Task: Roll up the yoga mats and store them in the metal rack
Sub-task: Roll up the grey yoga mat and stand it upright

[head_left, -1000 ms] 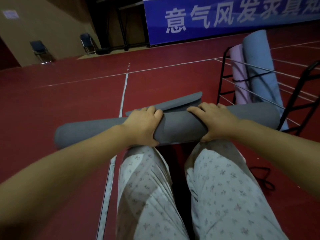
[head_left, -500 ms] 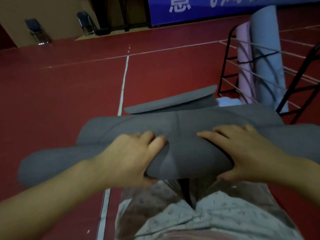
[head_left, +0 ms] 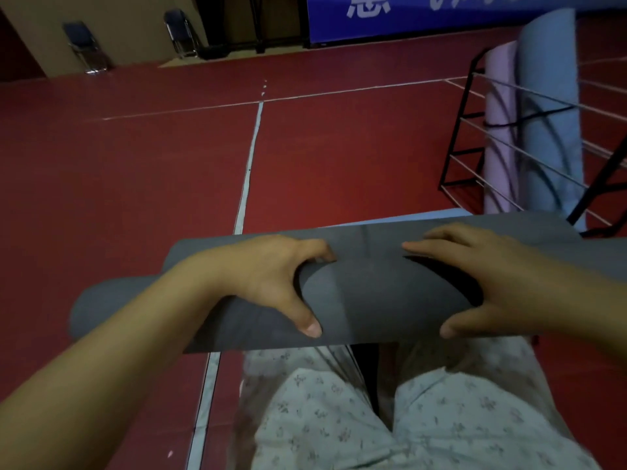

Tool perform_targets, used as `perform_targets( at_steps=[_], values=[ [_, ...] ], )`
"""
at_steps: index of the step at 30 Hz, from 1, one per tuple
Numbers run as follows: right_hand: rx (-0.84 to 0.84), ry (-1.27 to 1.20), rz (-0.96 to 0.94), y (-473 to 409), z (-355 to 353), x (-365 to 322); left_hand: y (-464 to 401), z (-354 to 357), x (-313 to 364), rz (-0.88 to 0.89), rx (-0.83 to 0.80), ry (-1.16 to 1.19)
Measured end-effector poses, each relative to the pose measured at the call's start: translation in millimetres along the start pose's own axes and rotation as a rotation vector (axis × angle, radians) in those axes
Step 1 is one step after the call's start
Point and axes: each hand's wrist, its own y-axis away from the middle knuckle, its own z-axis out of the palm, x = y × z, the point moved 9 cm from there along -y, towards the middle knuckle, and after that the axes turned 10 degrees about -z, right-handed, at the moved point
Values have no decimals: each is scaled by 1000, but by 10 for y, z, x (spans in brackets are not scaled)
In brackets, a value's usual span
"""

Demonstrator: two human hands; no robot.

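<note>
Both hands gripped the grey yoga mat point(head_left: 369, 293), a roll held crosswise above the person's knees at the frame's centre. The left hand point(head_left: 271, 276) curled over it, thumb underneath; the right hand point(head_left: 498, 279) did likewise, fingers spread on top, apparently to stop the roll loosening. A loose flap hung along the roll's near edge. The metal rack point(head_left: 475, 130) stood at two o'clock, just beyond the roll's right end, already holding a blue mat point(head_left: 549, 106) and a pink mat point(head_left: 498, 130) upright. Open red floor point(head_left: 135, 181) from nine to twelve o'clock left swinging room.
</note>
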Motion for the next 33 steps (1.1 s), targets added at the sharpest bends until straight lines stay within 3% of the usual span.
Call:
perform_targets(
  at_steps=[4, 6, 11, 13, 16, 22, 28, 33],
  values=[
    [290, 22, -12, 51, 5, -137, -87, -50, -49, -36, -125, 150],
    [355, 25, 3, 15, 29, -92, -145, -65, -77, -53, -180, 194],
    [253, -58, 18, -118, -63, 43, -171, -106, -88, -116, -246, 210],
    [250, -81, 6, -149, -65, 86, -92, -209, -4, -95, -127, -10],
    [259, -121, -8, -176, -95, 119, 111, -329, 216, -44, 181, -361],
    [142, -285, -38, -391, -123, 230, 149, 11, 425, 15, 463, -541],
    [-29, -326, 7, -554, -172, 362, -77, -261, 378, 6, 350, -371],
    [110, -82, -19, -508, -380, 188, -222, -386, 277, 3, 214, -264]
  ],
)
